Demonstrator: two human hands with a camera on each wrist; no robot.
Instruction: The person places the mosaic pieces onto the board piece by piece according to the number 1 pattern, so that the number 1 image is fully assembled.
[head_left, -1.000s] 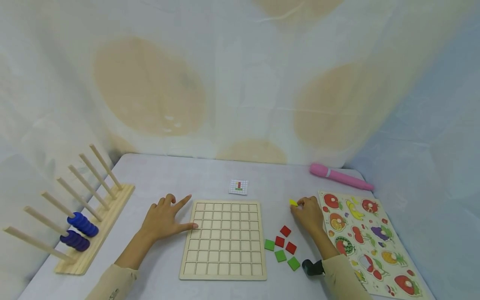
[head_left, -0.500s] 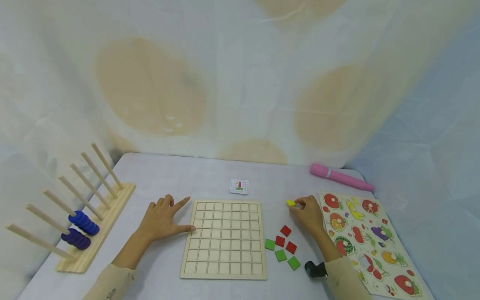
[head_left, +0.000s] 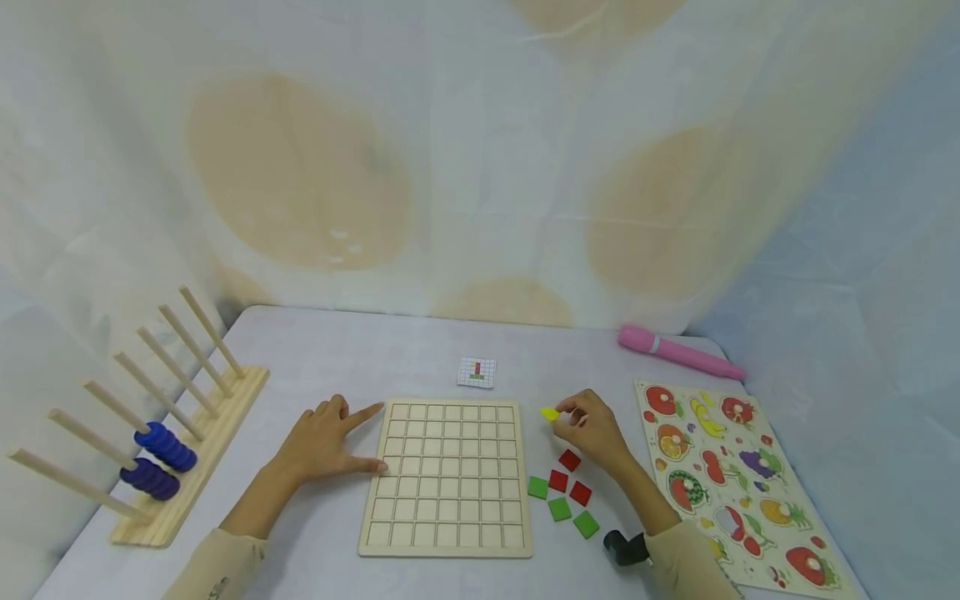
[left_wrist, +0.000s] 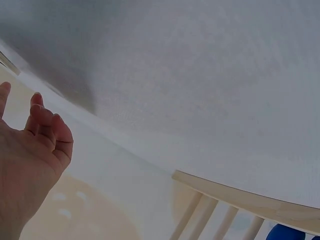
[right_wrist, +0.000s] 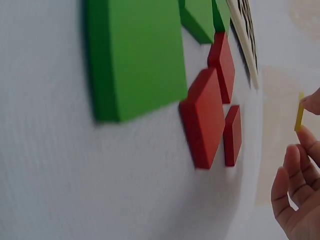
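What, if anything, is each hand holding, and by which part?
The right hand pinches a yellow tile at the side nearest the hand. The left hand, at the board's left edge, holds nothing.

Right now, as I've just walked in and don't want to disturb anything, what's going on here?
A person's right-hand grip pinches a yellow tile just right of a gridded wooden board. The left-hand grip is spread at the board's left edge. Three red tiles and three green tiles lie on the table, off the board to its right. Beyond the board lies a small card with a coloured figure on a grid.
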